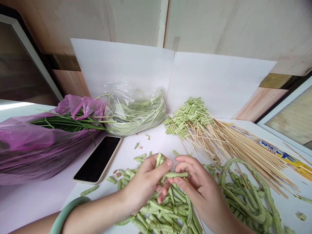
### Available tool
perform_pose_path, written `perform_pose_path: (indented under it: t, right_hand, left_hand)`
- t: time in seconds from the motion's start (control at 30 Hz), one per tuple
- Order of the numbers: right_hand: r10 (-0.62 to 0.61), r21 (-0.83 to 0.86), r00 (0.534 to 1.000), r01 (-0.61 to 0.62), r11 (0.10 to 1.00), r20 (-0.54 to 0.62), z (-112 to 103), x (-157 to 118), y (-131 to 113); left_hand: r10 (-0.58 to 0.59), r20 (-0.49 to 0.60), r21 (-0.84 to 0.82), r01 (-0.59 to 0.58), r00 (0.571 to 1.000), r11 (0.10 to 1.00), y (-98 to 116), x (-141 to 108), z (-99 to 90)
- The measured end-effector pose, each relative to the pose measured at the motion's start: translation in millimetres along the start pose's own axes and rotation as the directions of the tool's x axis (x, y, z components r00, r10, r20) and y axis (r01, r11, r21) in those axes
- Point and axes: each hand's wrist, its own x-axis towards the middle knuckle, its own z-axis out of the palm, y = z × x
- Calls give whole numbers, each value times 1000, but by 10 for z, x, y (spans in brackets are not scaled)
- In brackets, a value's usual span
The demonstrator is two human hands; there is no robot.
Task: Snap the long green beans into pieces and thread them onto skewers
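My left hand [152, 174], with a green bangle on its wrist, is closed round short green bean pieces [159, 159] that stick up between thumb and fingers. My right hand [195, 177] meets it at the centre, its thumb and fingers pinching a longer bean piece [176, 174] that lies across between both hands. Below the hands spreads a pile of cut bean pieces [162, 216] on the white surface. A thin stick [199, 221] shows beside the pile, under my right hand.
Skewers threaded with bean pieces [192, 113] lie at the back right, beside a yellow packet [280, 152]. Whole beans [248, 198] are at the right. A clear bag of long beans [134, 113], a purple bag [48, 143] and a phone [98, 159] occupy the left.
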Motion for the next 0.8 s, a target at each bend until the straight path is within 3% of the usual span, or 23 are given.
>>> perform_pose_path:
  t: [0.07, 0.17, 0.3, 0.4, 0.53, 0.6, 0.67, 0.73, 0.8]
  right_hand:
    - [-15, -37, 1000, 14, 999, -10, -10, 14, -10]
    - [-135, -280, 991, 124, 952, -20, -51, 29, -36]
    - [-356, -543, 934, 317, 777, 36, -92, -1, -59]
    - [-380, -575, 923, 345, 742, 63, -60, -53, -81]
    - [-215, -388, 976, 191, 902, -19, 54, -105, -103]
    - [-65, -199, 997, 56, 978, -39, 127, -130, -96]
    - [77, 20, 996, -76, 997, -38, 202, -164, -89]
    - [193, 241, 981, -180, 954, -32, 275, -199, -105]
    - [317, 443, 948, -286, 850, 4, 336, -224, -144]
  left_hand:
    - [-17, 37, 77, 14, 999, 997, 7, -11, 0]
    - [-31, 60, 138, 22, 998, 990, 25, -31, -8]
    - [-43, 105, -1, 44, 993, 999, 12, -64, -12]
    - [11, 143, -110, 5, 990, 994, -51, -90, 14]
    - [163, 79, -123, -152, 984, 981, -159, -130, 98]
    - [242, 20, -31, -241, 970, 970, -207, -161, 127]
    - [362, -37, 164, -352, 931, 922, -247, -198, 113]
    - [502, -33, 412, -446, 864, 795, -274, -229, 52]
    - [595, 120, 605, -533, 795, 591, -282, -236, -41]
